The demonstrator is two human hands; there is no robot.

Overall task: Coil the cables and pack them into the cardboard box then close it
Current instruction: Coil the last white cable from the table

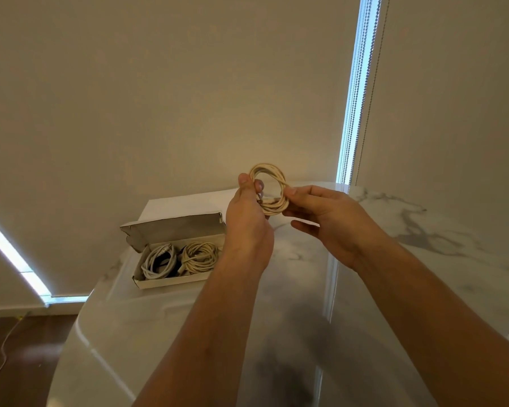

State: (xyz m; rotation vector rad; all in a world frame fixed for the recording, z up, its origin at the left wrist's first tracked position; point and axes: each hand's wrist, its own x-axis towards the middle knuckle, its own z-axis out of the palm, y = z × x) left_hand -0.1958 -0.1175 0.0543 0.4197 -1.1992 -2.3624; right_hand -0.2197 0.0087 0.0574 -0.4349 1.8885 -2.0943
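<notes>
Two coils already lie in the open cardboard box [171, 282]; the left hand [247, 212] and right hand [332, 212] pinch a third beige cable coil [272, 188] above the marble table [394, 259]; packing and closing remain.

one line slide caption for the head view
Both hands hold a coiled beige cable above an open cardboard box holding two coils.
</notes>
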